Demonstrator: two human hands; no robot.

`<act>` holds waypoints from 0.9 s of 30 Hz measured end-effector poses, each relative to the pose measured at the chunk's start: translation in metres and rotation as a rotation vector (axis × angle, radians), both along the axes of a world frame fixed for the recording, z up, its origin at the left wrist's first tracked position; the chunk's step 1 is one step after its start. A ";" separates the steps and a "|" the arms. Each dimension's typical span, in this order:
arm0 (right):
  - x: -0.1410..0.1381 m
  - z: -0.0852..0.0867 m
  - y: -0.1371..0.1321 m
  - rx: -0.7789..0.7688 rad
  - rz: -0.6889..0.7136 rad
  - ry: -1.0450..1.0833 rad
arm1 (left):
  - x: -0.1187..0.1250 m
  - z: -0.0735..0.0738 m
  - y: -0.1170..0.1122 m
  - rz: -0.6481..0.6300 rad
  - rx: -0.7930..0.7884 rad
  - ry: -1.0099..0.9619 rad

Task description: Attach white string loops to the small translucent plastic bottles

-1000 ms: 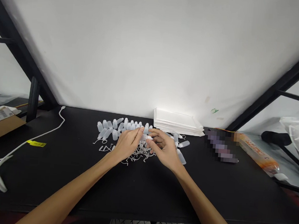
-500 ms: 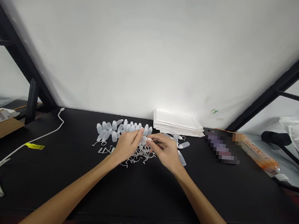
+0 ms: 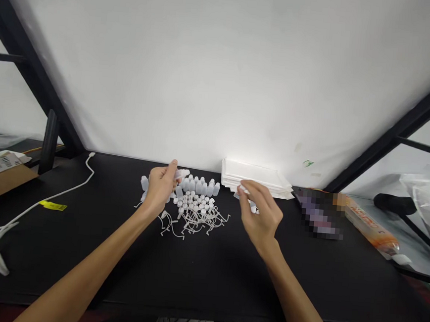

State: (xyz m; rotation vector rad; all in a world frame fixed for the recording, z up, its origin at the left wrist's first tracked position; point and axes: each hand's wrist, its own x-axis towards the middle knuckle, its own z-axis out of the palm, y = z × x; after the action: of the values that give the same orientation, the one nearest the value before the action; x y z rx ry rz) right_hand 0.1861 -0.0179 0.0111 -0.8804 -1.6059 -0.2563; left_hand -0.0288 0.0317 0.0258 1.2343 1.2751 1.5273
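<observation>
My left hand (image 3: 161, 181) grips a small translucent plastic squeeze bottle (image 3: 182, 174) between thumb and fingers, its white tip pointing right. Apart from it, near the stack of white sheets, my right hand (image 3: 259, 209) pinches a small white piece (image 3: 243, 188) at its fingertips; its kind is too small to tell. Between the hands lies a pile of white caps (image 3: 196, 202) with thin tails (image 3: 198, 222) trailing toward me. Behind the caps, several similar bottles (image 3: 198, 185) stand in rows. More bottles (image 3: 145, 182) lie partly hidden behind my left hand, and a few behind my right.
Flat white sheets or trays (image 3: 254, 173) are stacked against the wall. A white cable (image 3: 64, 189) with a yellow tag (image 3: 53, 206) runs along the left of the black table (image 3: 191, 278). On the right are a blurred-out item (image 3: 317, 213) and an orange-and-clear package (image 3: 373, 225).
My hands have parted. The left moved left and up with the bottle; the right moved right, a small white piece at its fingertips. The pile of caps is now uncovered.
</observation>
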 end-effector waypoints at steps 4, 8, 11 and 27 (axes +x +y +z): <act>0.012 0.001 0.012 -0.149 -0.115 0.029 | -0.003 0.003 0.001 -0.009 0.036 -0.059; 0.012 -0.010 0.019 -0.363 -0.178 -0.167 | 0.003 -0.002 -0.002 -0.031 0.029 0.025; 0.009 -0.018 0.023 -0.514 -0.213 -0.322 | 0.005 -0.006 -0.001 -0.026 0.050 0.124; -0.001 -0.028 0.034 -0.795 -0.168 -0.541 | 0.010 -0.006 -0.007 -0.112 0.073 0.178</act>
State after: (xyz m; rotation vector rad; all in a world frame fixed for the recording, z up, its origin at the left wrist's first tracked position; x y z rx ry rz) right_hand 0.1850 0.0162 -0.0169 -1.6594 -2.1840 0.0549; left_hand -0.0190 0.0243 0.0198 1.4915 1.2487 1.4198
